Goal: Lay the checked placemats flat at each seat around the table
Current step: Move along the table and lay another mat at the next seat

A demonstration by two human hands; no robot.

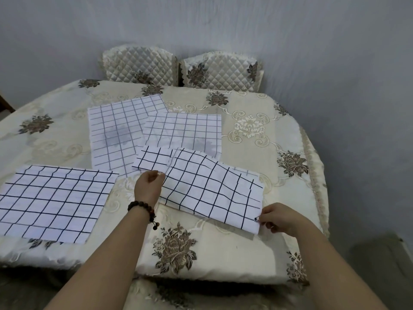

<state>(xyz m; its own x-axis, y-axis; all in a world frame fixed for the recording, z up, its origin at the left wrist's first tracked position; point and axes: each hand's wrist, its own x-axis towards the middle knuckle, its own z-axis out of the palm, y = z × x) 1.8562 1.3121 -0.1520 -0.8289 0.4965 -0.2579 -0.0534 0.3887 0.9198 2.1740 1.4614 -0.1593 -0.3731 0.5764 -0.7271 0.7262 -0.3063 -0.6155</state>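
Observation:
A white placemat with dark checks [212,191] hangs slightly rippled just above the table's near right part. My left hand [148,185] pinches its upper left corner, and my right hand [279,218] pinches its lower right corner. Another checked placemat [50,203] lies flat at the near left seat. Two paler checked mats [114,133] [185,130] lie overlapping in the middle, faint side up. A small piece of a further mat [152,158] shows beneath the held one.
The round table [257,130] wears a cream floral cloth. Two quilted chair backs [138,66] [221,71] stand at the far side against a grey wall. A cushioned seat [212,260] juts out under the table's near edge.

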